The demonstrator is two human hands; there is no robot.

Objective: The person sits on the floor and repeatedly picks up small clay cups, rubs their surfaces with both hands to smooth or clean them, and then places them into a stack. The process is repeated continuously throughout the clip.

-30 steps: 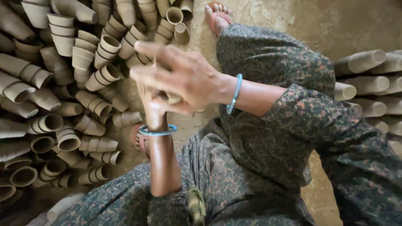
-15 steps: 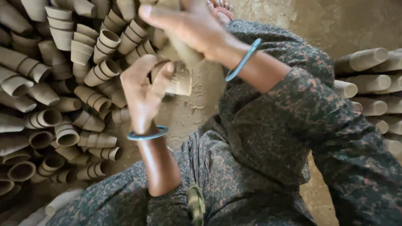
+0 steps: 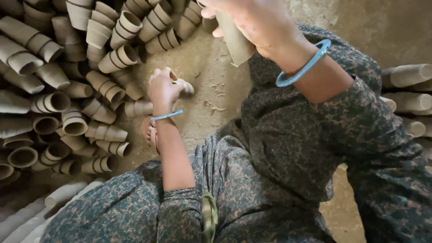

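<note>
Left hand (image 3: 163, 90) was closed round a small clay cup (image 3: 183, 84) near the floor (image 3: 211, 76), right hand (image 3: 252, 18) was clasped on a raised clay cup stack (image 3: 236, 40).

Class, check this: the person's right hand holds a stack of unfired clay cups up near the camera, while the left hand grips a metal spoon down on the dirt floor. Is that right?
Not quite. The head view shows the left hand gripping a small unfired clay cup, not a metal spoon. The rest stands: the right hand holds a stack of unfired clay cups up near the camera.

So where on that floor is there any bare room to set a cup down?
A bare dirt patch lies between the left hand, the cup heap and the knee. More bare floor is top right. The left side is crowded; stacks fill the right edge.
</note>
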